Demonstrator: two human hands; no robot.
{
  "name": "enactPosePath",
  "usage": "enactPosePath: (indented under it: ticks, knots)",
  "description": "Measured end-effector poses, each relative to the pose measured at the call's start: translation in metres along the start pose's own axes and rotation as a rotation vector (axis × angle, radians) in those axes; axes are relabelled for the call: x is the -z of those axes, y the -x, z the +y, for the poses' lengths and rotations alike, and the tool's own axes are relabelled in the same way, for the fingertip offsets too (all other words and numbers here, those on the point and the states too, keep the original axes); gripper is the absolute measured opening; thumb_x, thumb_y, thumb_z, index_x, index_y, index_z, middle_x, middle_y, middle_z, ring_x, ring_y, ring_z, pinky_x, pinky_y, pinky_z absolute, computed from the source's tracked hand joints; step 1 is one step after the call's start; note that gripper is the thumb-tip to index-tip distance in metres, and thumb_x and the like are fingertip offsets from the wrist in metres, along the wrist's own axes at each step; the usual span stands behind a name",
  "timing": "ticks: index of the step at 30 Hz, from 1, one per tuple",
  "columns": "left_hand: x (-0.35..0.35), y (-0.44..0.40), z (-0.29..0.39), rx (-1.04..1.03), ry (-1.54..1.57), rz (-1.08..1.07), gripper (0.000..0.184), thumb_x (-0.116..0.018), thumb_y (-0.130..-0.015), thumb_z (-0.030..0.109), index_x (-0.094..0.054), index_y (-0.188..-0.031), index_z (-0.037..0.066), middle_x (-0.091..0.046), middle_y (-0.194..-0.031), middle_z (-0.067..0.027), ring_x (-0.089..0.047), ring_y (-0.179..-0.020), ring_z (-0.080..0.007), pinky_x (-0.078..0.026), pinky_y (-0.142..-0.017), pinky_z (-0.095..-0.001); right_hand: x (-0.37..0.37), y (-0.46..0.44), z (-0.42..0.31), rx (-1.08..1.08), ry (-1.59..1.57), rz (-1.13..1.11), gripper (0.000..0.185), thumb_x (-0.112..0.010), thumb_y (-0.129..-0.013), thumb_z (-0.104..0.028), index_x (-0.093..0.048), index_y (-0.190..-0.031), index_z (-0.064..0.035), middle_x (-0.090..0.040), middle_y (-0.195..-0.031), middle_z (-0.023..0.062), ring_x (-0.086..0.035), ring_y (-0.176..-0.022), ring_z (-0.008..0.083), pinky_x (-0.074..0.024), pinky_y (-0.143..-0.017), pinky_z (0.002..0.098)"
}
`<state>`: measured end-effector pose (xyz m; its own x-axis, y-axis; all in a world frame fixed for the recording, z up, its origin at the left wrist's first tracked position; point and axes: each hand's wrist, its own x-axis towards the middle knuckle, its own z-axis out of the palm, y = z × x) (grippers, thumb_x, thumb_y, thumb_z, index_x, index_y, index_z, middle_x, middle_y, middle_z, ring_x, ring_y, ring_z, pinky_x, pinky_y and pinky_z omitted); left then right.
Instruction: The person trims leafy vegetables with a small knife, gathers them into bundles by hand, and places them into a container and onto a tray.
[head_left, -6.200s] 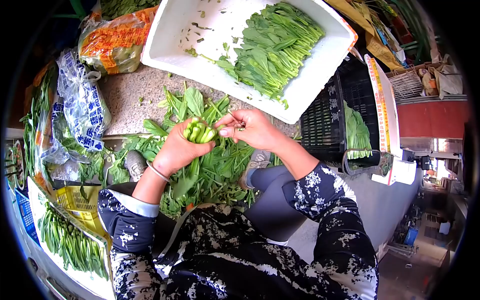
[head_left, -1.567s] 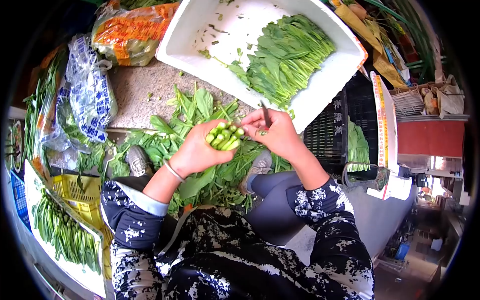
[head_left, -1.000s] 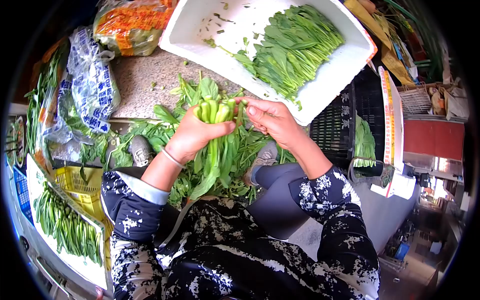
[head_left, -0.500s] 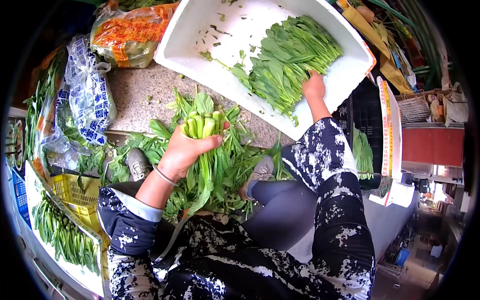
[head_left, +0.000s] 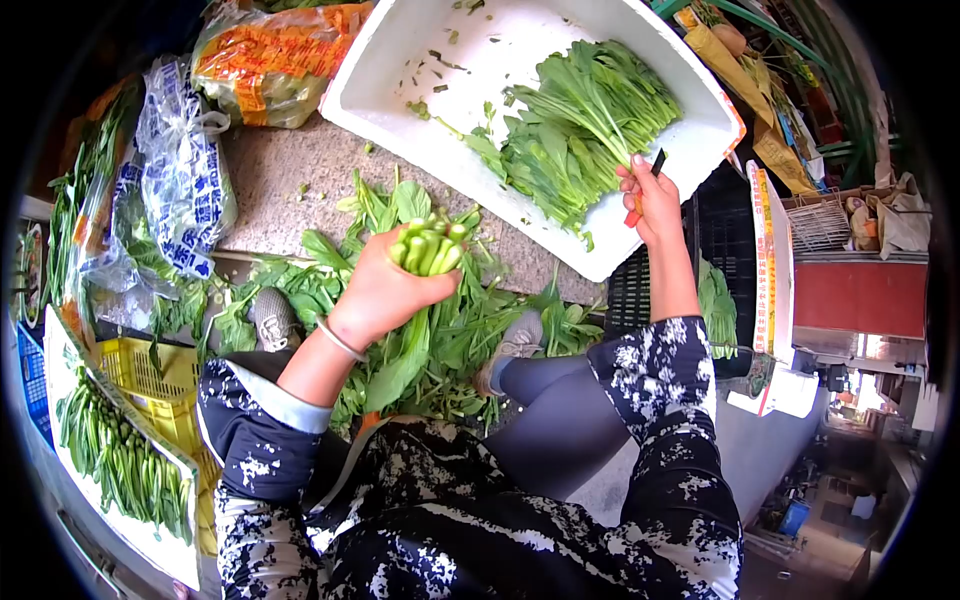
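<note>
My left hand (head_left: 375,295) is wrapped round a bunch of leafy green stalks (head_left: 428,248), their pale cut ends facing up. Over the right part of the white foam box (head_left: 400,95), my right hand (head_left: 657,205) is closed on a small knife (head_left: 659,161). Its dark blade tip sticks out past the fingers and a bit of orange handle shows below them. The same fingers pinch the end of a leafy green stalk (head_left: 590,115), whose leaves lie over the pile of greens (head_left: 560,170) in the box.
Loose leaves (head_left: 400,375) cover the ground between my shoes. Plastic bags of vegetables (head_left: 185,170) stand at left, above a yellow crate (head_left: 150,375) and a white box of greens (head_left: 120,450). A black crate (head_left: 627,290) sits right of the foam box.
My right hand has pulled back slightly from the pile, lifting a stalk's end, and the knife now shows in it. My left hand has moved a little right and tilted the bunch.
</note>
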<state>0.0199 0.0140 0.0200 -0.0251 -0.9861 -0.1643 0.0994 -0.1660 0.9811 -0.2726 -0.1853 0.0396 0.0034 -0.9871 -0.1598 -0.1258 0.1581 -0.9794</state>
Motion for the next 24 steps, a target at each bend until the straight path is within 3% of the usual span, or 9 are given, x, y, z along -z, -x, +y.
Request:
enactPosePath:
  ticks: [3,6,8,9,11,15,17,20,24]
  knots:
    - [-0.001,0.004,0.007,-0.079,-0.108,-0.036,0.034,-0.067,-0.067,0.004,-0.059,-0.1,-0.001,-0.063,-0.088,-0.002,-0.058,-0.079,-0.0072,-0.047,-0.074,-0.0222,-0.022,0.047,-0.019,-0.069,-0.024,-0.109,0.031,-0.06,-0.085,-0.024,-0.057,-0.101,0.0028,-0.06,-0.077,0.0063,-0.048,-0.055,0.0054,-0.035,-0.04,0.0176]
    - [-0.001,0.011,0.013,-0.147,-0.138,-0.062,0.04,-0.067,-0.066,0.005,-0.058,-0.105,0.0,-0.062,-0.086,0.0004,-0.055,-0.076,-0.0051,-0.046,-0.071,-0.0201,-0.049,0.088,-0.026,-0.011,0.318,-0.279,0.029,-0.059,-0.085,-0.026,-0.062,-0.101,-0.001,-0.06,-0.072,0.0055,-0.041,-0.045,0.002,-0.03,-0.035,0.0166]
    - [-0.004,0.014,0.01,-0.272,-0.134,-0.071,0.048,-0.067,-0.064,0.004,-0.056,-0.111,0.002,-0.061,-0.085,0.0008,-0.054,-0.074,-0.0046,-0.045,-0.072,-0.0195,-0.069,0.111,-0.026,0.057,0.43,-0.38,0.025,-0.061,-0.084,-0.022,-0.063,-0.097,-0.0004,-0.06,-0.072,0.0044,-0.047,-0.05,0.0046,-0.0378,-0.043,0.0174]
    - [-0.004,0.015,0.007,-0.264,-0.132,-0.065,0.048,-0.067,-0.064,0.004,-0.056,-0.111,0.002,-0.061,-0.085,0.0008,-0.054,-0.074,-0.0046,-0.045,-0.072,-0.0195,-0.079,0.12,-0.021,0.144,0.459,-0.432,0.024,-0.061,-0.084,-0.02,-0.063,-0.096,0.0,-0.06,-0.071,0.004,-0.05,-0.053,0.0057,-0.0406,-0.046,0.0181]
    - [-0.002,0.017,0.003,-0.261,-0.091,-0.144,0.05,-0.068,-0.064,0.004,-0.055,-0.112,0.001,-0.061,-0.082,0.0001,-0.054,-0.073,-0.0044,-0.045,-0.072,-0.02,-0.098,0.139,-0.02,0.083,0.422,-0.488,0.022,-0.061,-0.084,-0.018,-0.063,-0.094,0.001,-0.06,-0.07,0.0034,-0.054,-0.058,0.0076,-0.0439,-0.052,0.0196]
    - [0.007,0.017,0.006,-0.012,-0.109,-0.312,0.04,-0.069,-0.064,0.004,-0.058,-0.103,0.001,-0.06,-0.078,0.0029,-0.052,-0.071,-0.0041,-0.045,-0.069,-0.0198,-0.112,0.149,-0.015,-0.039,0.265,-0.544,0.027,-0.058,-0.086,-0.025,-0.064,-0.091,0.001,-0.058,-0.067,0.0017,-0.051,-0.056,0.0063,-0.0408,-0.049,0.0183]
    - [0.012,0.017,0.008,0.016,-0.114,-0.313,0.034,-0.069,-0.064,0.003,-0.059,-0.096,0.001,-0.06,-0.077,0.0037,-0.052,-0.069,-0.0047,-0.045,-0.066,-0.0203,-0.111,0.149,-0.014,-0.116,0.252,-0.557,0.033,-0.053,-0.089,-0.029,-0.062,-0.099,0.0007,-0.056,-0.066,0.001,-0.047,-0.055,0.0052,-0.0372,-0.048,0.0172]
    - [0.014,0.018,0.005,0.09,0.106,-0.201,0.036,-0.071,-0.063,0.002,-0.058,-0.097,0.001,-0.061,-0.084,0.0016,-0.054,-0.074,-0.0063,-0.046,-0.069,-0.0213,-0.108,0.146,-0.009,-0.264,-0.196,-0.769,0.044,-0.048,-0.091,-0.027,-0.043,-0.126,0.0003,-0.052,-0.07,0.0014,-0.042,-0.057,0.005,-0.0345,-0.053,0.0169]
    - [0.016,0.016,0.004,0.058,0.139,-0.141,0.029,-0.071,-0.064,0.005,-0.06,-0.091,0.001,-0.061,-0.081,0.001,-0.054,-0.074,-0.0067,-0.045,-0.07,-0.0226,-0.114,0.153,-0.004,-0.163,-0.145,-0.764,0.047,-0.049,-0.091,-0.025,-0.039,-0.129,-0.0003,-0.051,-0.07,0.0006,-0.042,-0.058,0.0043,-0.0339,-0.053,0.0169]
